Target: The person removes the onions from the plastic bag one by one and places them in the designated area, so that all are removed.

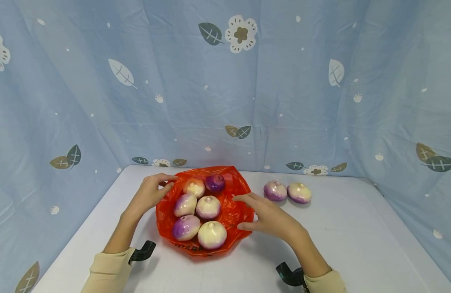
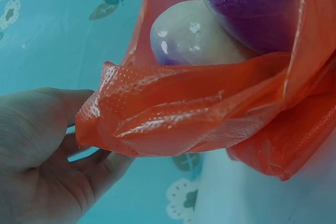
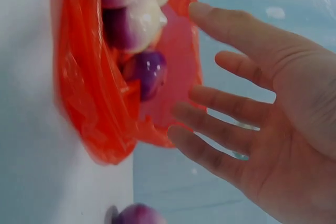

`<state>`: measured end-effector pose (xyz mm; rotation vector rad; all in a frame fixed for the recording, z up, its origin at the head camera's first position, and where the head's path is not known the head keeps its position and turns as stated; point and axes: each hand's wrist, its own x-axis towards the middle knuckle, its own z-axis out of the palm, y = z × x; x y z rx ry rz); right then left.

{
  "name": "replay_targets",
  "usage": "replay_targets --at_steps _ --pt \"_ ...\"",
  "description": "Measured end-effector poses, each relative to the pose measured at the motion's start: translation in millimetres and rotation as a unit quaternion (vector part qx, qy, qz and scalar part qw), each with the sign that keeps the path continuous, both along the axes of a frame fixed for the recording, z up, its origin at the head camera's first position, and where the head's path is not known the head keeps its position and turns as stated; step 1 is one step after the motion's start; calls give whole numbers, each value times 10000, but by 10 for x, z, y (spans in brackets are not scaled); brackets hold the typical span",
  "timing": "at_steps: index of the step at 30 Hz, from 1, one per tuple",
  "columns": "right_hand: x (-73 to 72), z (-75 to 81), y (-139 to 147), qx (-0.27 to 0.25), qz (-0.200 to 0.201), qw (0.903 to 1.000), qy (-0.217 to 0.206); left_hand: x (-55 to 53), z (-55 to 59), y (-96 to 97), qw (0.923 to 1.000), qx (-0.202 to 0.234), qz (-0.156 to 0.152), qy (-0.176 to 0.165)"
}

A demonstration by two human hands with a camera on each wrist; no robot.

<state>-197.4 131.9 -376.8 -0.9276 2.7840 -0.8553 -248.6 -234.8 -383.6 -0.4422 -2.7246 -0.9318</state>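
Observation:
A red plastic bag [image 1: 232, 211] lies wide open on the table, holding several glossy purple-and-white onions [image 1: 208, 207]. One darker purple, rounder onion [image 1: 215, 183] sits at the back of the bag. At the bag's left rim, my left hand [image 1: 151, 192] pinches the plastic edge between thumb and fingers; the left wrist view shows the folded red rim [image 2: 173, 114] hiding its fingertips. On the other side, my right hand [image 1: 271, 215] hovers by the right rim, fingers spread and holding nothing. Whether its fingertips touch the plastic I cannot tell.
Two more purple-and-white onions, a left one [image 1: 275, 191] and a right one [image 1: 299, 193], lie side by side on the white table [image 1: 342, 244], right of the bag. A blue patterned curtain [image 1: 196, 97] stands behind the table and along its sides.

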Motion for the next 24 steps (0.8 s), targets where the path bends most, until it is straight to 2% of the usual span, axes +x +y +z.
replay_targets --at_steps 16,24 --pt "125 -125 -296 368 874 9954 -123 4 -5 -3 10000 32 -2 6" --pt "165 -202 -375 564 1042 9926 -251 7 -9 -1 10000 59 23 -75"
